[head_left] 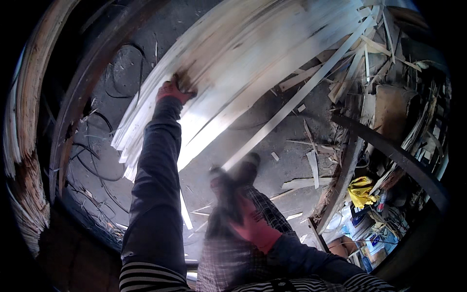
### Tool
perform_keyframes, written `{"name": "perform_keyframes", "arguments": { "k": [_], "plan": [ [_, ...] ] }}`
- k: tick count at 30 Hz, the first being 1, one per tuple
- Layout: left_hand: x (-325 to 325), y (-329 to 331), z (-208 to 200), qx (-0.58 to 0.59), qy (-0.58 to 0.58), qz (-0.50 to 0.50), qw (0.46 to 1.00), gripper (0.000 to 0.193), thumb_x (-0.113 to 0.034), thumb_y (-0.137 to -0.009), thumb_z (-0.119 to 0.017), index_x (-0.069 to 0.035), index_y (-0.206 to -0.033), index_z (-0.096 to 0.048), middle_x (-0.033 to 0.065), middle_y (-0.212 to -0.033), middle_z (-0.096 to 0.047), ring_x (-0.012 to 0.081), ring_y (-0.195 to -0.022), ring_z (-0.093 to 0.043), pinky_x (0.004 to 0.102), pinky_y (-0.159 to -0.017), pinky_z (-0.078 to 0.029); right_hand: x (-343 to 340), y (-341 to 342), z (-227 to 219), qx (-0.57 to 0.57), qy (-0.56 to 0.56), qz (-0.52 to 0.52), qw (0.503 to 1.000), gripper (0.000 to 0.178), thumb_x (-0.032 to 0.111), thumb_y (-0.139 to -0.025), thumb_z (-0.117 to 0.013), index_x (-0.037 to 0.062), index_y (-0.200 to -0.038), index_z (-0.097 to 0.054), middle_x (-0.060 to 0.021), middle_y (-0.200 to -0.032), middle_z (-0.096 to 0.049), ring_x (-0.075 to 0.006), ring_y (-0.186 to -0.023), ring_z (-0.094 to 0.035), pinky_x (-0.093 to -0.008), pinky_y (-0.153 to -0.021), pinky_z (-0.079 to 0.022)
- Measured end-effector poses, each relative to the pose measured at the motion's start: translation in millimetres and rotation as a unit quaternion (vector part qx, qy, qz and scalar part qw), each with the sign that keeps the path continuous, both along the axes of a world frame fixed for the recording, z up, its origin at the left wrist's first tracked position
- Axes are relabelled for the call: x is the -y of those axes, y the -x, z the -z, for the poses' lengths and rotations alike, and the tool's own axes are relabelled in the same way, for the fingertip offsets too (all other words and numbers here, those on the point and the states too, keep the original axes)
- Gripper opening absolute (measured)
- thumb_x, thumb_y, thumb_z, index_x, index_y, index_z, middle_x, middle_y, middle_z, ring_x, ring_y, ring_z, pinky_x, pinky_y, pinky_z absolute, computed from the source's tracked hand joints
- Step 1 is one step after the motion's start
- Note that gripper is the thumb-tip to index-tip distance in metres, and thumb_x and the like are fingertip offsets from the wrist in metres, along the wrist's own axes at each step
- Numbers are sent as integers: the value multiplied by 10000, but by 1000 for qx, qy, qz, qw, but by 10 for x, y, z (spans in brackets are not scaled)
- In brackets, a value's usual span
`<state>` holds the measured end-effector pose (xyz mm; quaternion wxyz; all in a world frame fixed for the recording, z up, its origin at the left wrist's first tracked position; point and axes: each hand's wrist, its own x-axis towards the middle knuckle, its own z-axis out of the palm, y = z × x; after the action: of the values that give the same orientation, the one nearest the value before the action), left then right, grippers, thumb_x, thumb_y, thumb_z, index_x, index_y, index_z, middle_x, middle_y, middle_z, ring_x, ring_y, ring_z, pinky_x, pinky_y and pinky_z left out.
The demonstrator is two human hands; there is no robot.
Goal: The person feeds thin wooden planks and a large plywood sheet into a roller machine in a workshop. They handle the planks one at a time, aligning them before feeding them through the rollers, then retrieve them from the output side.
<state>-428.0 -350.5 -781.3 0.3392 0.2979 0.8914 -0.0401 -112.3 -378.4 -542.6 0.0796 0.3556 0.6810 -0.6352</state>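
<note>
A long fanned stack of pale wood veneer sheets point(243, 63) stretches from the middle to the upper right. My left hand point(174, 92), in a red glove, lies on the near left part of the stack, thumb and fingers apart. Lower down, my right hand point(254, 221), in a red glove with a dark palm side, is over my checked trouser leg. Motion smears its fingers, so whether they hold anything is unclear. A long, narrow wood strip point(287, 109) slants along the stack's right side; its near end is by my dark shoes point(247, 168).
Wood scraps point(311, 165) litter the grey floor. At right are a dark curved bar point(389, 146), piled offcuts and a yellow bag or cloth point(361, 192). Black cable point(95, 165) coils at left beside a rusty beam point(85, 92) and a split log point(24, 121).
</note>
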Motion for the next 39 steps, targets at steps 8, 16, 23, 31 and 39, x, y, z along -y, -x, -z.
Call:
{"name": "perform_keyframes", "arguments": {
  "k": [8,16,23,31,39],
  "plan": [
    [-32,-281,149,-88,-17,70,994,761,-577,-647,-589,-97,-1215,-424,174,-1097,-506,330,-1007,-508,421,-836,-423,62,78,82,17,-49,-11,999,590,148,-754,-638,-10,-1250,-360,-232,-1175,-442,-367,-1046,-474,-372,-885,-408],
    [-43,108,177,-96,-56,127,986,615,-483,-672,-636,-120,-1144,-480,163,-1097,-539,316,-958,-550,411,-807,-442,194,-85,115,33,-81,-38,995,605,152,-747,-647,3,-1259,-360,-229,-1173,-446,-357,-1045,-480,-361,-884,-408],
    [244,35,-2243,228,-71,132,962,594,-551,-661,-632,-81,-1021,-584,155,-939,-612,309,-900,-576,371,-782,-451,345,-505,389,57,249,244,936,538,278,-812,-578,129,-1278,-355,-137,-1118,-515,-267,-1015,-520,-360,-841,-425],
    [2197,-1745,-4781,549,-63,-268,789,457,-210,-806,-585,-42,-1202,-432,95,-1157,-508,229,-1065,-486,376,-916,-404,266,305,-1432,-310,531,379,691,497,368,-834,-529,138,-1247,-374,-79,-1101,-502,-177,-1009,-496,-331,-795,-419],
    [2002,-2798,-5809,517,-197,-215,804,430,-174,-800,-584,-38,-1185,-450,93,-1047,-541,225,-962,-523,365,-835,-438,576,-772,-3093,-272,172,331,887,654,289,-775,-617,93,-1306,-288,-92,-1228,-415,-169,-1112,-415,-305,-906,-336]
  ]
}}
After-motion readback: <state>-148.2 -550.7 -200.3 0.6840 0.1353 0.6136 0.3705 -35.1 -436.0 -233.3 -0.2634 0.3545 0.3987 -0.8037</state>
